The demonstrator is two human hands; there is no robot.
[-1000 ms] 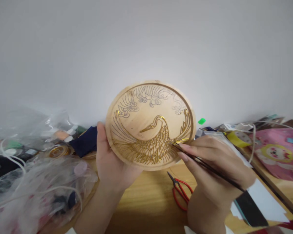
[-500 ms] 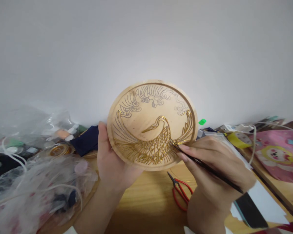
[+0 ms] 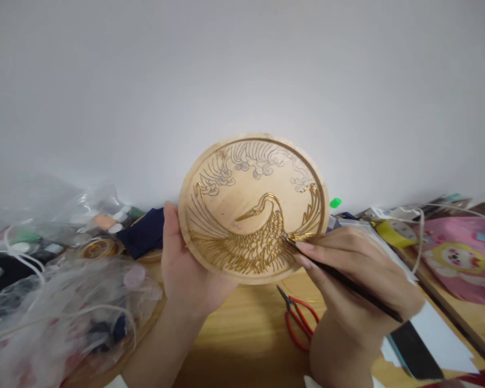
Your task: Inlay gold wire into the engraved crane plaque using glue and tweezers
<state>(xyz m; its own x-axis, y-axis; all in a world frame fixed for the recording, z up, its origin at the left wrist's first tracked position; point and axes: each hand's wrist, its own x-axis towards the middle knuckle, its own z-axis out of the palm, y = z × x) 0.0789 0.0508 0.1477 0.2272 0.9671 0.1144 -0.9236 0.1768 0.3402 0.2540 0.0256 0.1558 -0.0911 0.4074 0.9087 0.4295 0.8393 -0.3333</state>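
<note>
My left hand [image 3: 189, 275] grips a round wooden plate [image 3: 242, 183] by its lower left edge, holding it tilted up toward me. Gold wire on the plate outlines a crane [image 3: 262, 231] with spread wings; the upper part carries only dark drawn lines. In my right hand [image 3: 355, 275], thumb and fingers close round slim black tweezers [image 3: 339, 277]. The tweezers' tip meets the gold wirework right of the crane's body; whether a wire is between the points I cannot make out. Below the plate, red-handled pliers [image 3: 297, 318] lie on the wooden table [image 3: 230, 334].
Crumpled clear plastic bags [image 3: 76, 318], a white cable and a spool of gold wire [image 3: 99, 248] crowd the left. A dark blue cloth [image 3: 141, 231] lies behind my left hand. Right are a black phone-like object [image 3: 415, 350], white paper [image 3: 440, 334] and a pink bag [image 3: 464, 258].
The plate has shifted very slightly right in view. My right hand keeps the tweezers' tip at nearly the same spot on the wirework.
</note>
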